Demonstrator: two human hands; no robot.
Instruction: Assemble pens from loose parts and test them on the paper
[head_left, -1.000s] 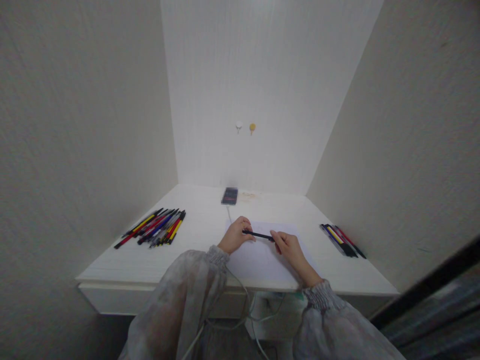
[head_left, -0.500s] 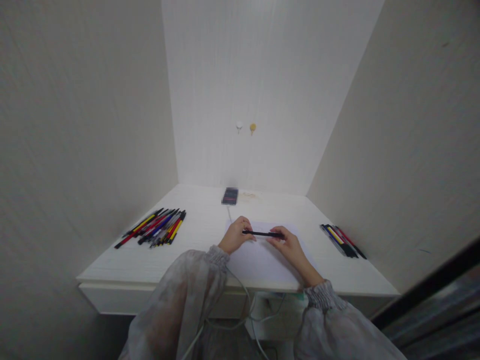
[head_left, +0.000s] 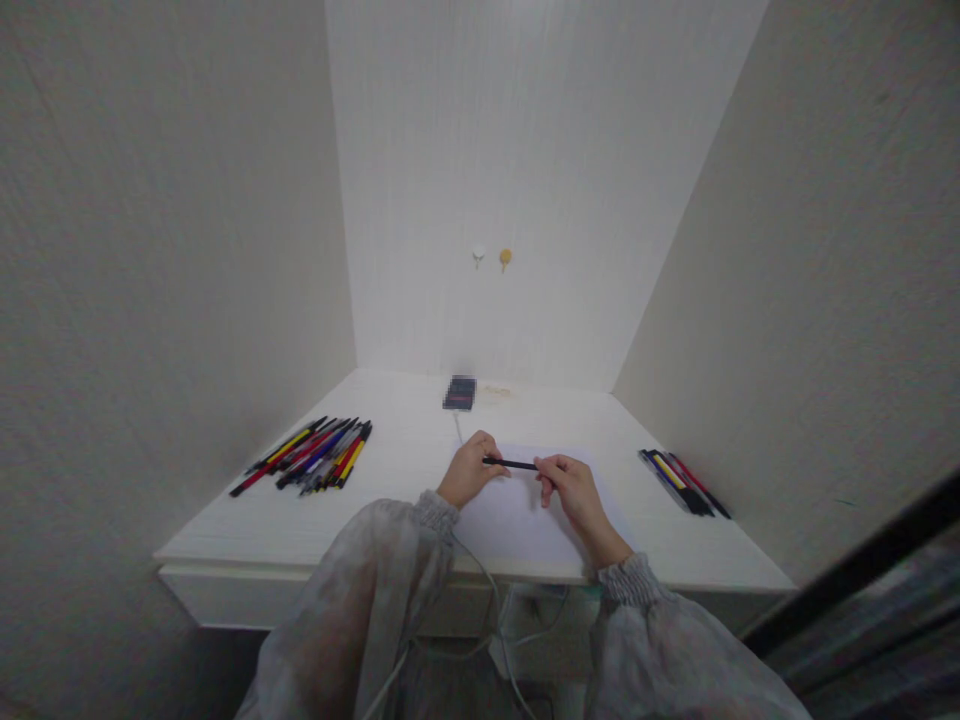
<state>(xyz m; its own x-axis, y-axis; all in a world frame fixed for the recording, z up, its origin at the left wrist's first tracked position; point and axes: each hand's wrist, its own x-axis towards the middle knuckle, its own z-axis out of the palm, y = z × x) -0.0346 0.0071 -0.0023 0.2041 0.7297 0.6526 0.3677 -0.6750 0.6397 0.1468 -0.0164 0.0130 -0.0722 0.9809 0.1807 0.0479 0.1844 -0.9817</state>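
A slim black pen [head_left: 517, 464] lies crosswise between my two hands, just above a white sheet of paper [head_left: 510, 530]. My left hand [head_left: 472, 470] pinches its left end between thumb and fingers. Around its right end the fingers of my right hand [head_left: 568, 487] are closed, hiding that tip. Whether a cap is on the hidden part I cannot tell.
A heap of several pens [head_left: 319, 455] in mixed colours lies on the left of the white desk [head_left: 247, 530]. Several more pens [head_left: 682, 482] lie side by side at the right. A dark, blurred phone-like device [head_left: 460, 392] with a cable sits at the back. White cables [head_left: 495, 610] hang at the front edge.
My right hand has shifted slightly left along the pen and its fingers have curled closer around the end. My left hand has hardly moved.
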